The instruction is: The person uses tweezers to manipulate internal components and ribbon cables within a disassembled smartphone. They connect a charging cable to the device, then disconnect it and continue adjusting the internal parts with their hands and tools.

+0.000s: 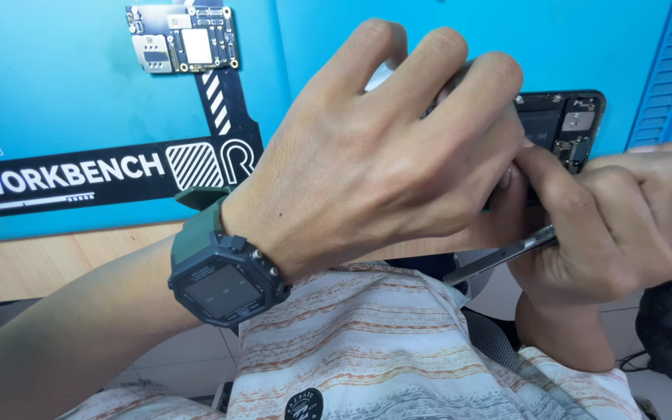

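Observation:
My left hand (383, 148) curls over an opened phone (565, 124) and grips it, hiding most of its body; only the dark upper corner with small internal parts shows. A dark green square wristwatch (223, 280) sits on my left wrist. My right hand (616, 225) is closed around metal tweezers (499, 258), whose handle end sticks out toward the lower left. The tweezers' tips are hidden behind my fingers at the phone's edge.
A blue work mat (79, 85) with a black band covers the wooden desk (48, 264). A small circuit board (183, 39) lies at the mat's top left. A ribbed blue tray edge (666, 70) stands at right. My striped shorts (375, 350) are below.

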